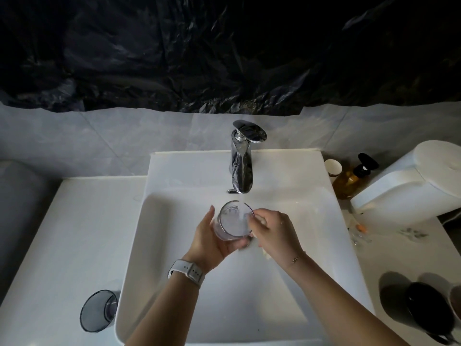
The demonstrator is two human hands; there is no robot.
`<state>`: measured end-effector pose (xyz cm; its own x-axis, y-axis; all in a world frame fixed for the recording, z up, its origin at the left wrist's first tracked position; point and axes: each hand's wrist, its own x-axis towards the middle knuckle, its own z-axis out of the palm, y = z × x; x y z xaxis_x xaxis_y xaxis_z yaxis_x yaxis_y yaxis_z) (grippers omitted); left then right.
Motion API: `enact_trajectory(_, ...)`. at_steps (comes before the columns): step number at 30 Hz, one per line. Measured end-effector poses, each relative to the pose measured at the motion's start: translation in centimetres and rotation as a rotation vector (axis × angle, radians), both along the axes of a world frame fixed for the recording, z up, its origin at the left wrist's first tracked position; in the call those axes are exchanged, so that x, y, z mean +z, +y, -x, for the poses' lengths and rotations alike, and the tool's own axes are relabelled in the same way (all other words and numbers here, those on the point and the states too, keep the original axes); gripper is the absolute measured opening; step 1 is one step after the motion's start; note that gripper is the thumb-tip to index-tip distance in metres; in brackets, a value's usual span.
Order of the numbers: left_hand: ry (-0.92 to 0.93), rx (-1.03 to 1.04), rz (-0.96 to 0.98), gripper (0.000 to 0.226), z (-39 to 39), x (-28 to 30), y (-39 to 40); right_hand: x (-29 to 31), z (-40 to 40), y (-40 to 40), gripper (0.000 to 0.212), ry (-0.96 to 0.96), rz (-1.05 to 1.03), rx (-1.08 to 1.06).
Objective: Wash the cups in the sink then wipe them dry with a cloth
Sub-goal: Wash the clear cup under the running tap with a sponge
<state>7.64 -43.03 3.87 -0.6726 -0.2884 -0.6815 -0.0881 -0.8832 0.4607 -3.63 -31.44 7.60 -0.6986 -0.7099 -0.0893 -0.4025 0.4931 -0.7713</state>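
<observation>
A clear cup [232, 222] is held over the white sink [174, 258], under water running from the chrome tap [241, 166]. My left hand [212, 239] grips the cup from the left and below. My right hand [273, 232] has its fingers curled at the cup's right rim, with something pale tucked under the palm. A second, grey-tinted cup [98, 310] stands on the counter at the sink's left. Two dark cups [429, 310] stand at the right edge of the counter.
A white counter [74, 233] runs to the left of the sink. At the back right stand a paper cup [333, 167], an amber pump bottle [353, 177] and a white toilet tank [411, 181]. Small bits of litter [361, 228] lie on the right counter.
</observation>
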Motion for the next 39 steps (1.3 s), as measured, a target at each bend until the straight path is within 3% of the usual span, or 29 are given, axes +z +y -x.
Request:
enact_trajectory(3, -0.036, -0.01, 0.015, 0.041, 1.1, 0.0, 0.4, 0.6, -0.2, 0.8, 0.029, -0.087, 0.037, -0.003)
enact_trajectory(6, -0.048, 0.07, -0.052, 0.034, 1.8, -0.1, 0.8, 2.8, 0.3, 1.2, 0.011, -0.569, 0.195, -0.164)
enact_trajectory(8, -0.024, 0.077, -0.076, 0.038, 2.2, 0.1, 1.0, 4.0, 1.2, 1.0, 0.015, -0.674, 0.269, -0.179)
enact_trajectory(10, -0.028, 0.054, -0.058, 0.034, 2.4, 0.3, 1.3, 4.9, 1.9, 0.8, 0.013, -0.513, 0.253, -0.045)
enact_trajectory(13, -0.089, 0.03, 0.009, 0.031, 2.9, 0.6, 1.4, 4.6, 2.7, 0.3, 0.032, -0.147, 0.11, 0.267)
enact_trajectory(15, -0.11, 0.044, 0.06, 0.03, 3.0, 0.9, 1.4, 3.7, 3.0, -0.2, 0.028, 0.036, -0.014, 0.386)
enact_trajectory(17, -0.136, 0.064, 0.112, 0.033, 2.8, 1.2, 1.3, 2.9, 3.3, -0.9, 0.015, 0.08, -0.112, 0.434)
enact_trajectory(18, -0.146, 0.058, 0.149, 0.035, 2.6, 1.6, 1.4, 2.6, 3.3, -1.3, 0.029, 0.068, -0.129, 0.443)
enact_trajectory(21, -0.176, -0.037, 0.274, 0.039, 2.4, 1.6, 1.3, 1.6, 2.9, -2.5, 0.04, -0.202, -0.206, 0.39)
enact_trajectory(24, -0.234, -0.065, 0.329, 0.046, 2.0, 1.0, 0.9, 0.5, 2.1, -3.6, 0.009, -0.55, -0.239, 0.311)
enact_trajectory(28, -0.218, -0.081, 0.361, 0.056, 1.4, 1.4, 0.1, -0.8, 1.9, -3.7, 0.042, -0.922, -0.187, 0.178)
enact_trajectory(30, -0.245, -0.06, 0.4, 0.051, 1.5, 1.5, -0.2, -1.2, 1.7, -3.3, 0.054, -1.041, -0.135, 0.165)
enact_trajectory(34, -0.308, 0.031, 0.409, 0.041, 1.2, 1.0, -0.9, -0.7, 2.3, -1.6, 0.021, -1.156, 0.023, 0.23)
enact_trajectory(37, -0.346, 0.061, 0.472, 0.03, 0.9, 0.8, -1.2, -0.5, 3.6, 0.5, 0.024, -1.21, 0.123, 0.203)
enact_trajectory(39, -0.396, 0.017, 0.625, 0.029, 0.9, 0.7, -1.2, -1.0, 4.2, 1.9, 0.028, -1.257, 0.18, 0.142)
